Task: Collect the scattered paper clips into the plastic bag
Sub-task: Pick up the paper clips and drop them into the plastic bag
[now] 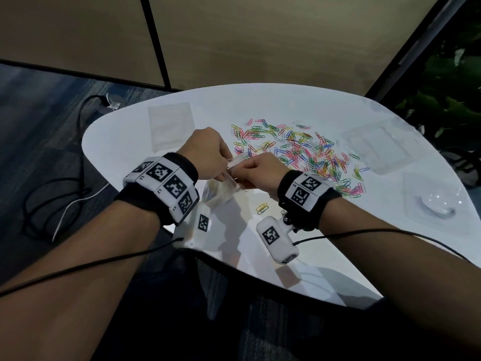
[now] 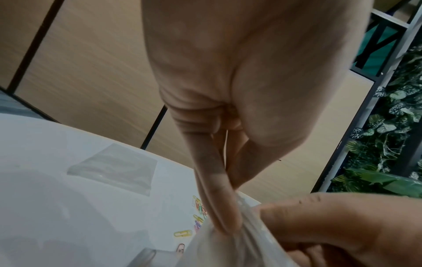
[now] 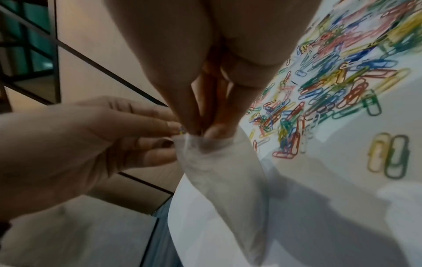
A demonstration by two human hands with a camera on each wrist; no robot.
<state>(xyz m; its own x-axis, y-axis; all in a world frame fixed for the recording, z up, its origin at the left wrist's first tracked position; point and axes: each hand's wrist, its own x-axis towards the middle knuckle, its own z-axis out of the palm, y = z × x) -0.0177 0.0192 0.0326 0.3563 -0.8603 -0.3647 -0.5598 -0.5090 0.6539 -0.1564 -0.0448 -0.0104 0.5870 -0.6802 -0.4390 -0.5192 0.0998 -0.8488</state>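
A small clear plastic bag (image 1: 221, 191) hangs between both hands above the near part of the white table (image 1: 286, 269). My left hand (image 1: 208, 157) pinches the bag's top edge (image 2: 228, 234) from the left. My right hand (image 1: 257, 170) pinches the same edge (image 3: 205, 144) from the right, thumb and fingers curled on it. Many coloured paper clips (image 1: 299, 149) lie spread over the middle of the table, also in the right wrist view (image 3: 331, 81). A yellow and a green clip (image 1: 261, 208) lie apart near my right wrist. The bag's inside is not clear to see.
A second flat clear bag (image 1: 171, 125) lies at the table's far left. Clear plastic trays (image 1: 377, 144) and a domed lid (image 1: 437, 201) sit at the right. Cables (image 1: 65, 204) lie on the floor to the left. Plants (image 1: 447, 105) stand at the far right.
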